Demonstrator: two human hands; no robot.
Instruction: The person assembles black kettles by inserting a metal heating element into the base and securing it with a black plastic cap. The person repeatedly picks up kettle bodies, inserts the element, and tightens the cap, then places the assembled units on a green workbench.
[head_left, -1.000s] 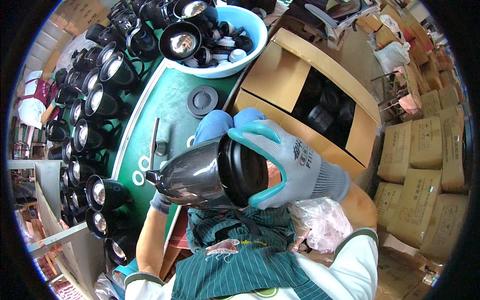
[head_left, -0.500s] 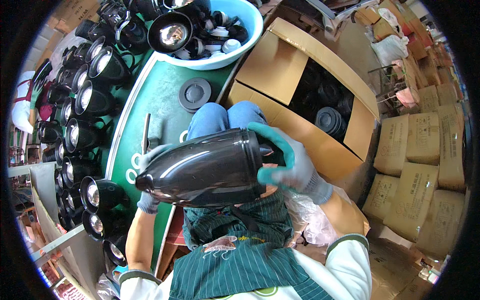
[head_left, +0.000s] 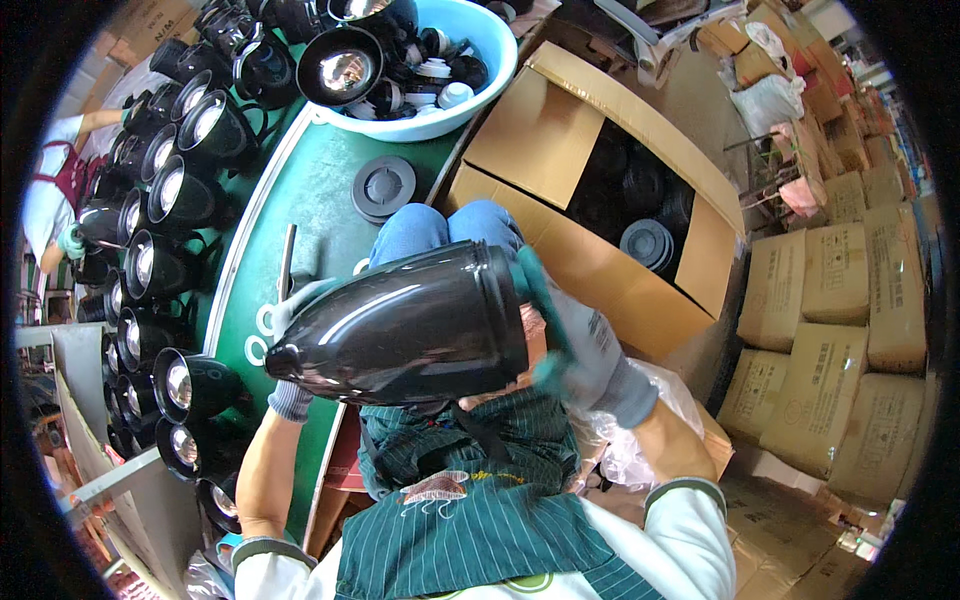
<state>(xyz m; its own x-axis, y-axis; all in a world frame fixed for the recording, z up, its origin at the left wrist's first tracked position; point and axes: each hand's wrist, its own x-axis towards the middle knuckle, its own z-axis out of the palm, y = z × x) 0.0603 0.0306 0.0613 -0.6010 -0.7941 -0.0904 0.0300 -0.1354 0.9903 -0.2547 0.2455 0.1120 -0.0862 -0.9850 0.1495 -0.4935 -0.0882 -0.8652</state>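
Black glossy jug body (head_left: 400,325) lies sideways over the lap, long axis left-right, narrow end left. Left hand (head_left: 290,330) cups that narrow end from behind; right hand (head_left: 580,345) grips the wide open end. Green bench (head_left: 310,220) edge sits just left.

A green table (head_left: 320,215) with a pale rim is running up the left side, and everything else is lying around it. Along its left edge, rows of black pots (head_left: 160,240) with shiny insides are standing close together. At its far end a light blue basin (head_left: 480,85) is sitting, filled with dark lids and caps. Just right of the table an open cardboard box (head_left: 590,190) is resting (black round parts are showing inside). Well to the right of the table, sealed brown cartons (head_left: 840,330) are piling up in stacks. Daylight is falling evenly over the cartons.
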